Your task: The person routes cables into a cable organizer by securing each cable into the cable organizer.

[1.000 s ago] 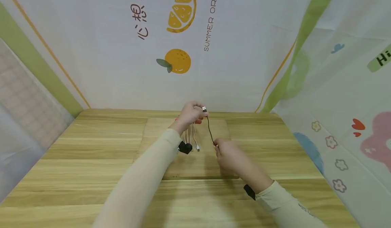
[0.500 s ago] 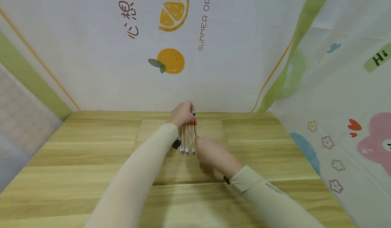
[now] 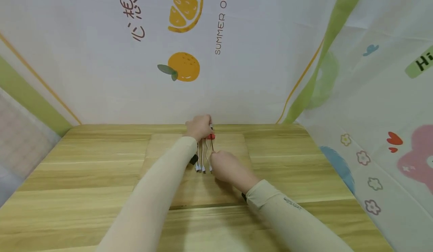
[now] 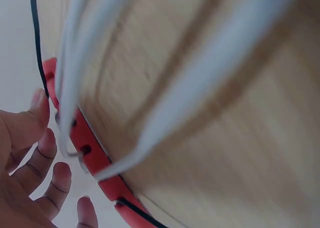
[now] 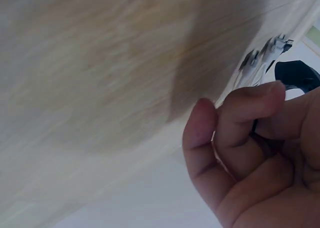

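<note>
A red slotted cable holder (image 3: pixel 211 136) lies at the far side of a wooden board (image 3: pixel 233 143). Several white USB cables (image 3: pixel 203 152) hang from its slots, plugs toward me. My left hand (image 3: pixel 199 127) pinches a black USB cable (image 3: pixel 212 145) close to its plug, at the holder's right end in the head view. In the left wrist view, thumb and forefinger hold that cable beside an end slot of the red strip (image 4: pixel 87 145). My right hand (image 3: pixel 228 168), fingers curled, grips the cable lower down; its other end is hidden in that hand (image 5: pixel 260 148).
The board rests on a wood-grain table (image 3: pixel 111 162). A white printed cloth (image 3: pixel 250 75) rises behind the table, and another stands at the right. Another black cable (image 4: pixel 140 213) sits in a slot at the holder's opposite end. White plugs (image 5: pixel 250 63) lie near my right hand.
Both hands have moved left and brought the black cable from right of the white cables to the holder's right end. The plug has come down to the holder, and the cable now runs nearly straight.
</note>
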{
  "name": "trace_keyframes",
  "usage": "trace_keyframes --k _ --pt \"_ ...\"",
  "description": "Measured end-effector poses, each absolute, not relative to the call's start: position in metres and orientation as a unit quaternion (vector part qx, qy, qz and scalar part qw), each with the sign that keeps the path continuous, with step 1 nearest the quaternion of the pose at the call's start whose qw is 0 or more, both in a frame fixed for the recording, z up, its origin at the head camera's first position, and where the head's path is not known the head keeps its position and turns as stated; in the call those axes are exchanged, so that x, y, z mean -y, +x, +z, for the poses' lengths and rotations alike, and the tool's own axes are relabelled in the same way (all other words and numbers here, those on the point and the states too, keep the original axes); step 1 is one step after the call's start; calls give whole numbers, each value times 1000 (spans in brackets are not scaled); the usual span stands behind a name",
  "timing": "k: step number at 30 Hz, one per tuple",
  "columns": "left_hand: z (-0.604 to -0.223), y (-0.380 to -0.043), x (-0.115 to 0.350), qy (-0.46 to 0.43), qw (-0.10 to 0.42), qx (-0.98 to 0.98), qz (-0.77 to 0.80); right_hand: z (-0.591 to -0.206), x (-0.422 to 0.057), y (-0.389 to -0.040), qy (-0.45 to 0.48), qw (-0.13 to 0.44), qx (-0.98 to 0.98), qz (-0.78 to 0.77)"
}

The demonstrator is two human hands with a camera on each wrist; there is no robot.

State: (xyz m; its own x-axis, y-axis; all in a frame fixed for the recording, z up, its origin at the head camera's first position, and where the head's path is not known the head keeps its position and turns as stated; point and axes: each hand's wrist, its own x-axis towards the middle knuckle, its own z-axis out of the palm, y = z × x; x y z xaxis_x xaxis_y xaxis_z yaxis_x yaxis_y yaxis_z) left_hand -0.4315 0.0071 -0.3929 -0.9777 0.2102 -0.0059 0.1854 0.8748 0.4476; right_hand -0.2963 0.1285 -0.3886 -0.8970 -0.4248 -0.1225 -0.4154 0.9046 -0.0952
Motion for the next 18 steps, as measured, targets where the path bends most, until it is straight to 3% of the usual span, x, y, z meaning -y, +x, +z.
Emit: trace_keyframes --k 18 --pt "-393 -440 -1 69 87 -952 284 -395 -131 -302 -240 112 -964 -7"
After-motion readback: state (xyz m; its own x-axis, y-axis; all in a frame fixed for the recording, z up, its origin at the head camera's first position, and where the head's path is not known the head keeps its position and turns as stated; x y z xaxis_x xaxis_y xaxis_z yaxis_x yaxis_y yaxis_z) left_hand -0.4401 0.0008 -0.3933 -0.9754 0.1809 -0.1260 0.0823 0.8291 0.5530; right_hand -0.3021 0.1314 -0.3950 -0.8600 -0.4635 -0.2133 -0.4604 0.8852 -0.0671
